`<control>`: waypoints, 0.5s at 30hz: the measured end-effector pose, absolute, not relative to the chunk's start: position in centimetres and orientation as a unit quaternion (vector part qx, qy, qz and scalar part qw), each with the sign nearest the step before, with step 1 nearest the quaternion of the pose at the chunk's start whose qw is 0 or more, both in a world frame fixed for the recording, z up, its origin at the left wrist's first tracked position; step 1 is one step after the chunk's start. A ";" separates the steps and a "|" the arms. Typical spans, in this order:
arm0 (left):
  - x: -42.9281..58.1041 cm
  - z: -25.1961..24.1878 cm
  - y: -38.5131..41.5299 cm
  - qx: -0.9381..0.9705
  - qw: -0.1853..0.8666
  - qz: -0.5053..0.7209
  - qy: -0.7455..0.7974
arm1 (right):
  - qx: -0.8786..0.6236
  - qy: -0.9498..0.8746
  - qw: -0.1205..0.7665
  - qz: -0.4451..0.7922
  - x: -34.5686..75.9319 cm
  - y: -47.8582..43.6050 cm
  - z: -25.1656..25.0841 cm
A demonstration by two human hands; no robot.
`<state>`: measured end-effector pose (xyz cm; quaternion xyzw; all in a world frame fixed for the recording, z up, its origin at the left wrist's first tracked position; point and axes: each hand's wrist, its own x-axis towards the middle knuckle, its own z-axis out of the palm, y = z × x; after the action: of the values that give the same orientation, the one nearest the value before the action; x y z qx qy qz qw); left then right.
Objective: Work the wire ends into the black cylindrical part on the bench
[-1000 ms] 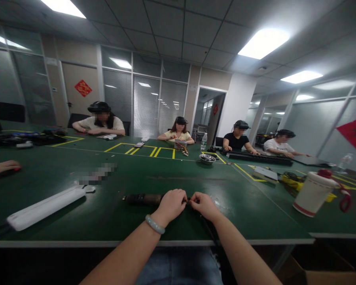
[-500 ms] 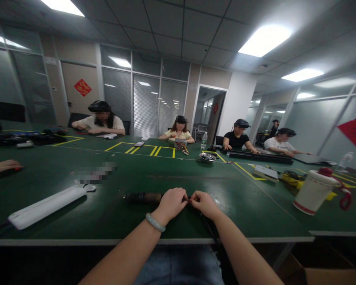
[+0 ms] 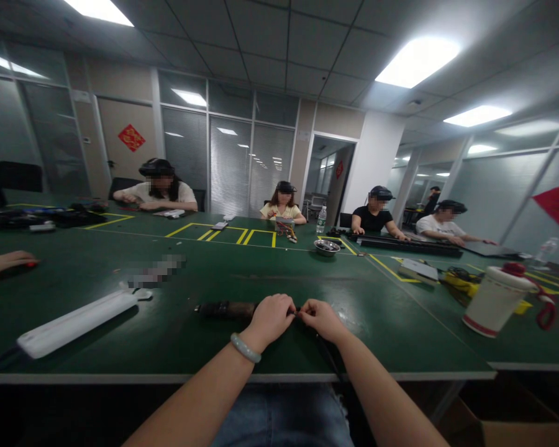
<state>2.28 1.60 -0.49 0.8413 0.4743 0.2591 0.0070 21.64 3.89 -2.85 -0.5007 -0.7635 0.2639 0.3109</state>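
A dark, worn cylindrical tool with a small metal tip, which looks like an electric screwdriver point(image 3: 230, 310), lies on the green table with its tip to the left. My left hand point(image 3: 274, 316) is closed over its rear end, hiding that part, with thumb and fingertips brought together at the right. Close beside it, my right hand point(image 3: 321, 318) pinches a small dark piece at the tool's tail, apparently the end of its cord. The black cord point(image 3: 327, 354) runs from under this hand toward the front edge. Fingers cover the exact joint between tool and cord.
To the left lies a long white power strip point(image 3: 79, 324); a co-worker's hand point(image 3: 10, 262) rests beyond it. A metal bowl point(image 3: 327, 248) sits ahead. At right stand a white-and-red tumbler point(image 3: 494, 304) and a white box point(image 3: 418, 271). Several people sit across the green table point(image 3: 168, 347).
Both hands keep nearly the same grip and place at the tool's rear end. The view has shifted very slightly. Across the table, a co-worker's hand has risen a little.
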 end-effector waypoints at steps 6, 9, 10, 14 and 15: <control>2.3 -0.5 1.6 0.841 0.005 0.262 0.473 | -0.498 -0.762 0.311 0.272 21.8 4.1 -3.1; 2.3 -0.5 1.6 0.842 0.003 0.263 0.471 | -0.494 -0.763 0.318 0.269 21.8 4.3 -3.4; 2.3 -0.5 1.6 0.842 0.002 0.264 0.470 | -0.493 -0.764 0.318 0.269 21.8 4.3 -3.4; 2.3 -0.6 1.6 0.844 0.002 0.261 0.470 | -0.498 -0.763 0.312 0.269 21.7 4.3 -3.4; 2.2 -0.6 1.7 0.843 0.003 0.259 0.471 | -0.499 -0.764 0.310 0.268 21.7 4.3 -3.3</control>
<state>2.24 1.65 -0.58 0.8434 0.4707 0.2592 0.0027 21.72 4.30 -3.30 -0.4990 -0.7636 0.2679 0.3101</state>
